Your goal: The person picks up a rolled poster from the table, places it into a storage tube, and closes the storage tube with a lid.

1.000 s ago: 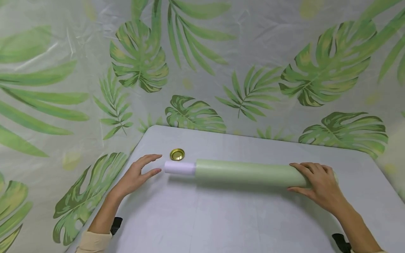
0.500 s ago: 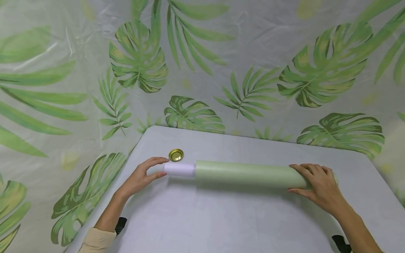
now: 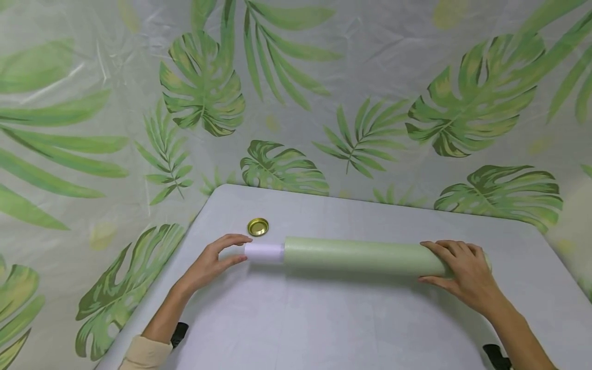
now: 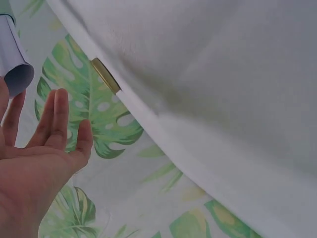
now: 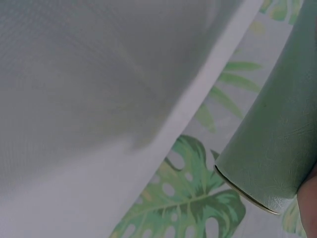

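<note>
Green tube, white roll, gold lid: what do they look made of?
Green tube: probably cardboard with a satin, faintly textured covering, which shows in the right wrist view.
White roll: likely paper, matte, with a thin wall at its hollow end.
Gold lid: looks metal, glossy, with bright highlights on its rim; coated plastic not ruled out.

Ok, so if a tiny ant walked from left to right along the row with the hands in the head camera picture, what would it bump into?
Left hand → white roll → green tube → right hand.
</note>
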{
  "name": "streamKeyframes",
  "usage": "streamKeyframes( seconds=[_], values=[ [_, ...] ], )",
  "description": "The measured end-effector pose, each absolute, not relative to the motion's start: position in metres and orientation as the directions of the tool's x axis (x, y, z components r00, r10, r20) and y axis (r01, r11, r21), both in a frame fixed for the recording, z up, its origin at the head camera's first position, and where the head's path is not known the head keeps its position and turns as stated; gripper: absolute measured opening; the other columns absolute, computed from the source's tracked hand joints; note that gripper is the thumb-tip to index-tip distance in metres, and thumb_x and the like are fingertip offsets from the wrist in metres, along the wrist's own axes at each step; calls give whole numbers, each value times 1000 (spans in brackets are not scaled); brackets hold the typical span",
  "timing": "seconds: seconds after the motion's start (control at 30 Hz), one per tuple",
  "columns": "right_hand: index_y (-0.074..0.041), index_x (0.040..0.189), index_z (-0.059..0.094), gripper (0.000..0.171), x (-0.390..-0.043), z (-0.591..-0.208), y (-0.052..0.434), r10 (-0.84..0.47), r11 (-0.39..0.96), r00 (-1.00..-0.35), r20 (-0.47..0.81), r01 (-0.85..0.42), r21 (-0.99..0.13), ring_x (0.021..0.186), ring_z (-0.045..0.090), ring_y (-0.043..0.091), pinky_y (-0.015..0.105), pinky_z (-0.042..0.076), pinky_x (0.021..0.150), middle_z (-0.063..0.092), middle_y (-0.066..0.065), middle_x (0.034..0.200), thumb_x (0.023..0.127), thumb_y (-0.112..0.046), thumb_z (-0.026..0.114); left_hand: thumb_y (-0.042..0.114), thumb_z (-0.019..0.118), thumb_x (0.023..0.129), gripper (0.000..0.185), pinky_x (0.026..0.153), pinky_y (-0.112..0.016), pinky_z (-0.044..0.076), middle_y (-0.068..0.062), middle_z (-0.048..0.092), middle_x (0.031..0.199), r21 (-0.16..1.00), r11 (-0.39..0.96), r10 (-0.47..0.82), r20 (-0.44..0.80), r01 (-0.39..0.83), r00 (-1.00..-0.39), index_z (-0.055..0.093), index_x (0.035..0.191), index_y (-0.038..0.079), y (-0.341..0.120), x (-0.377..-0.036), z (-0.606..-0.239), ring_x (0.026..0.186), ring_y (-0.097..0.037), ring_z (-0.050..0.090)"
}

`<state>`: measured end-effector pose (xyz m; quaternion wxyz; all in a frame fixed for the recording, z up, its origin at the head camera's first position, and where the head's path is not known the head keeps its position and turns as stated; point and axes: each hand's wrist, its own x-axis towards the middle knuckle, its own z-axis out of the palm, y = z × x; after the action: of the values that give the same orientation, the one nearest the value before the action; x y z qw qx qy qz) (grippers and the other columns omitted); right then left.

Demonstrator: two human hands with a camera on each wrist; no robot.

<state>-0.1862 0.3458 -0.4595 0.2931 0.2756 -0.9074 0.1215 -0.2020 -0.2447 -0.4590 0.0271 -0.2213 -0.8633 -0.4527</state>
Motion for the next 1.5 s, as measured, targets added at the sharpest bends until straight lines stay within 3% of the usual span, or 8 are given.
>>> streamKeyframes(
  seconds=[0.13,0.43,0.63,0.8,1.03,1.27,1.5],
  values=[
    [-18,136,66,85,-186,-460,344,-434,817,-673,599,-575,-55,105,61,37,62,38,90,68,12,114,68,-67,81,21,76,95,43,111,-60,43,-5,64,141,773,485,364,249,410,-898,67,136,15,-242,-200,-460,137,-32,56],
    [-18,137,65,85,-187,-459,341,-435,817,-672,599,-574,-50,105,61,37,63,38,90,67,13,115,69,-68,80,23,75,95,41,108,-54,47,-2,67,136,766,475,380,266,433,-886,68,135,15,-233,-199,-460,132,-27,59],
    [-18,136,65,85,-186,-459,339,-433,816,-676,596,-575,-60,106,61,37,62,38,91,67,13,115,72,-72,76,20,76,95,41,102,-46,51,0,70,128,769,445,405,283,458,-869,68,135,14,-224,-198,-461,115,-28,66],
    [-19,137,65,86,-187,-458,337,-436,814,-669,602,-579,-53,106,61,37,62,38,91,67,12,115,67,-64,84,19,75,96,41,101,-45,52,1,70,127,768,433,419,292,471,-860,68,136,19,-219,-196,-460,112,-24,66],
    [-18,137,65,87,-188,-458,331,-442,808,-656,611,-588,-47,106,61,37,62,38,92,68,11,115,60,-47,92,20,72,98,42,103,-38,48,-4,69,128,753,437,440,298,492,-847,66,139,14,-214,-194,-458,113,-31,61],
    [-17,137,66,87,-190,-458,330,-440,809,-653,617,-587,-44,106,61,38,63,38,91,68,12,115,59,-49,91,22,69,101,45,102,-38,47,-1,66,132,740,450,481,271,500,-834,61,145,18,-210,-191,-452,116,-30,60],
    [-17,137,65,86,-191,-457,330,-434,813,-667,606,-579,-55,106,61,37,63,37,91,68,12,115,66,-62,85,24,64,104,54,105,-52,48,-3,60,144,715,488,498,243,501,-833,49,156,20,-211,-184,-451,126,-22,59]
  ],
)
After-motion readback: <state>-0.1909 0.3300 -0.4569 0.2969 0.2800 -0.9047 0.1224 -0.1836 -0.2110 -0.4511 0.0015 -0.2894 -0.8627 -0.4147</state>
